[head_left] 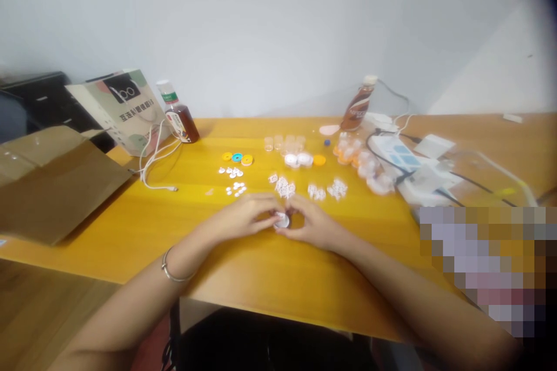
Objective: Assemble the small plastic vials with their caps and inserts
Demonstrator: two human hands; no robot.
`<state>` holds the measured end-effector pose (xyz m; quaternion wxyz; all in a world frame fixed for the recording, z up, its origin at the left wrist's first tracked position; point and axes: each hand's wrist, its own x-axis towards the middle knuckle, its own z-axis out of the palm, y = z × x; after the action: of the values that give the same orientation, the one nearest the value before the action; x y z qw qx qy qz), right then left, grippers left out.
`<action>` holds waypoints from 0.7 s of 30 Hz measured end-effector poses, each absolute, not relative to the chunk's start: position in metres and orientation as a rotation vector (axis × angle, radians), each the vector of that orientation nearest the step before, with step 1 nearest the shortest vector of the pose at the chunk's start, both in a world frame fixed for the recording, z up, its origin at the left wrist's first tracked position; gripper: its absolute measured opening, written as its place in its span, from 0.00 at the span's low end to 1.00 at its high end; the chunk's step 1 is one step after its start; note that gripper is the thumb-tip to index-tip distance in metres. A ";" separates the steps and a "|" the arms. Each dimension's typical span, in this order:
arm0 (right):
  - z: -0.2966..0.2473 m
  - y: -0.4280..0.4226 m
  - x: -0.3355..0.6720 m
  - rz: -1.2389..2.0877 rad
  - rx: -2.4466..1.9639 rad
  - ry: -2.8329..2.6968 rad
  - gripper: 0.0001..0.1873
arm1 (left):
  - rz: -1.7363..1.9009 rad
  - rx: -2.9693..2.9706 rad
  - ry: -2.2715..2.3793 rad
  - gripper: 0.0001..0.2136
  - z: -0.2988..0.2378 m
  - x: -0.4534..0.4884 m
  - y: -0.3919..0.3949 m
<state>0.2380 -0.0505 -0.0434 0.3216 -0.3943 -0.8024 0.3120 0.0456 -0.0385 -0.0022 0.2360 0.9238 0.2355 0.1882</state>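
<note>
My left hand (243,215) and my right hand (310,221) meet over the middle of the yellow table (130,226). Between their fingertips sits a small round white cap (282,220), pinched from both sides. Just beyond my fingers lie heaps of tiny white pieces (284,186), with more white pieces (233,179) to the left. A metal bangle (173,271) circles my left wrist.
Orange and blue rings (237,157) and small clear cups (285,142) lie further back. Two brown bottles (179,113) (358,105) stand near the wall. A white power strip (398,153) with cables is at the right, a cardboard box (52,185) and a paper bag (122,105) at the left.
</note>
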 end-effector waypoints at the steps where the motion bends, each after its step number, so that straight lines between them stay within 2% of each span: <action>1: -0.043 -0.050 0.238 0.823 -1.031 -2.107 0.09 | 0.513 2.532 0.643 0.09 -0.002 0.046 -0.039; 16: -0.042 -0.051 0.239 0.840 -1.011 -2.116 0.07 | 0.550 2.499 0.707 0.08 -0.010 0.045 -0.038; 18: -0.043 -0.052 0.238 0.932 -1.009 -2.036 0.08 | 0.587 2.479 0.717 0.08 -0.010 0.043 -0.037; 21: -0.045 -0.054 0.234 1.278 -0.975 -1.773 0.14 | 0.703 2.425 0.771 0.08 -0.009 0.041 -0.036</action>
<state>0.2336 -0.0538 -0.0455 0.3653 -0.3793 -0.6896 0.4972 0.0412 -0.0364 -0.0092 0.2483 0.8897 0.2830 0.2581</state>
